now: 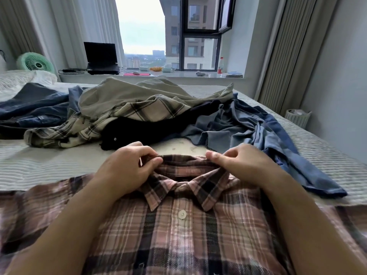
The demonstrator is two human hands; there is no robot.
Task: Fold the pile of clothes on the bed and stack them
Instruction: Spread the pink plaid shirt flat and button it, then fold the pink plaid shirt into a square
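Observation:
A pink and black plaid shirt (184, 231) lies spread flat, front up and buttoned, on the near part of the bed (39, 167). My left hand (129, 167) pinches the left side of its collar. My right hand (240, 161) pinches the right side of the collar. Beyond the shirt lies the unfolded pile: a beige plaid shirt (111, 120), a khaki garment (143, 92) on top, a black garment (139, 133), a light blue shirt (238, 124) at the right and dark blue clothes (33, 110) at the left.
A pillow (17, 80) lies at the far left of the bed. Behind the bed, a window ledge carries a laptop (101, 58), a green fan (35, 63), a bottle (220, 66) and small items. A ribbed bin (297, 117) stands on the floor at the right.

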